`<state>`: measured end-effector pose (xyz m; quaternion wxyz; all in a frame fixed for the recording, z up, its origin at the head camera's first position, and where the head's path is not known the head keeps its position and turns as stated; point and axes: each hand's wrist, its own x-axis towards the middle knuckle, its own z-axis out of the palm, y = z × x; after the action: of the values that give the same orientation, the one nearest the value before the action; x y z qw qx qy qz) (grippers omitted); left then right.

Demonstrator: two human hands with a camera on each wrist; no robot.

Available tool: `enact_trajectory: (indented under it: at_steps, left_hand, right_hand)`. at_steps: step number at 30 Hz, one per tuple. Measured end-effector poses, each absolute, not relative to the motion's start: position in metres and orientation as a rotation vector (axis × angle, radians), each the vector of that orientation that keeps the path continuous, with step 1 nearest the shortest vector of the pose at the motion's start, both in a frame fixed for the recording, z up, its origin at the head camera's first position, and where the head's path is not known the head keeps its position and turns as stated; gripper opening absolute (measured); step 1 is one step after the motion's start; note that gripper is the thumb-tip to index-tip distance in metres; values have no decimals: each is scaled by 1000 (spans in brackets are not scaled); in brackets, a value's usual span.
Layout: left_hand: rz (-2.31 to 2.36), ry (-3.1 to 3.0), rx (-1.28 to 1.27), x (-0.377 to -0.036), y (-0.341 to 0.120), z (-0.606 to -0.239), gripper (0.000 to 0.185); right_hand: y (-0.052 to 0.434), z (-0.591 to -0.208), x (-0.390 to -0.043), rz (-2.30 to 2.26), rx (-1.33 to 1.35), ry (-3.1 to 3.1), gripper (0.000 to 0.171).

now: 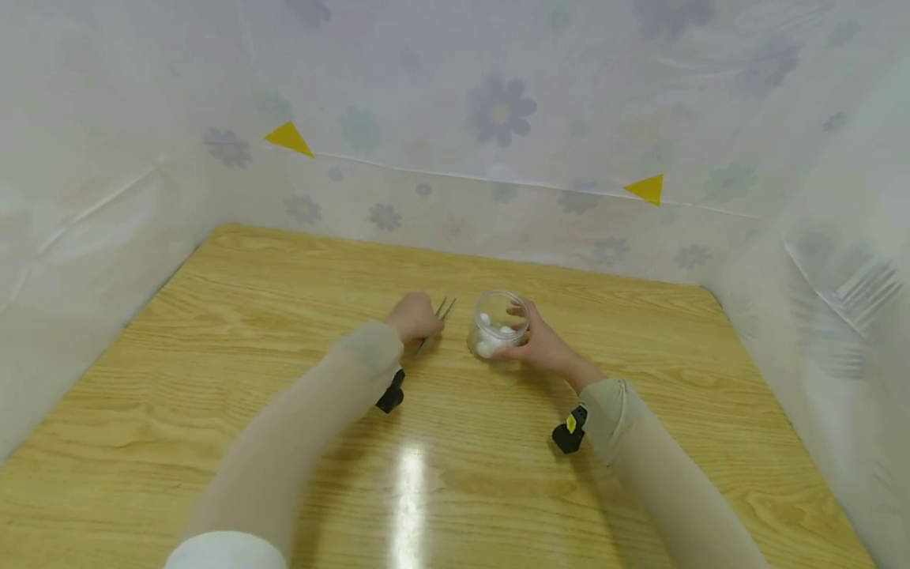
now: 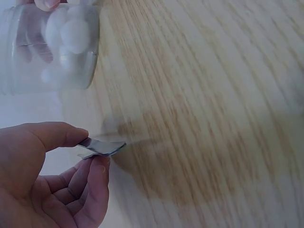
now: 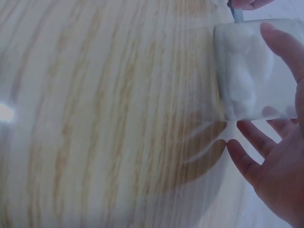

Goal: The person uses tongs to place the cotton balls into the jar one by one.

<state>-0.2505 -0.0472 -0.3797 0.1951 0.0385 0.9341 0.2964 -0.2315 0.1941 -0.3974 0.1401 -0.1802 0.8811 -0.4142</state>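
Both sleeved forearms are reaching in from the near edge of the table (image 1: 213,442), each with a small black wrist unit strapped on, and they are meeting just past the middle of the wood. On the right, the right hand (image 1: 543,344) is cupping a clear jar (image 1: 498,324) that is standing on the table with a few white balls (image 1: 489,346) inside; the thumb and forefinger are curling round its wall while the lower fingers are fanning out loosely below it, as the right wrist view is showing. Just left of the jar, the left hand (image 1: 415,316) is pinching the handle of a fork (image 1: 444,310) between thumb and forefinger, the other fingers folding into the palm, and the tines are pointing away toward the far wall — near the jar's rim but not over it. Doing this step well, I judge, is a matter of keeping the jar pinned flat so it is not sliding on the glossy top, and of bringing the tines in over the open mouth rather than against the side. The pinch is sitting far back on the handle, so the tip may be wobbling — a slow, level approach is looking safer. Whether the fork's end is touching the table cannot be told; the left wrist view is blurred there.
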Motion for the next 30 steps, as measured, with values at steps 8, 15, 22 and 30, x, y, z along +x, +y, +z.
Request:
enact_trajectory:
  at_steps: [8, 15, 22, 30]
  left_hand:
    - [822, 2617, 77, -249, -47, -383, 36]
    - [809, 2626, 40, -247, -45, -383, 31]
    - [843, 2595, 35, -246, -42, -385, 26]
    - [784, 2602, 89, -243, -45, -384, 45]
  right_hand:
    - [193, -398, -231, -1212, -531, 2533, 96]
    - [192, -396, -230, -1206, -526, 2528, 97]
    - [191, -398, -230, -1232, -519, 2526, 96]
    - [195, -399, -229, -1165, -472, 2563, 104]
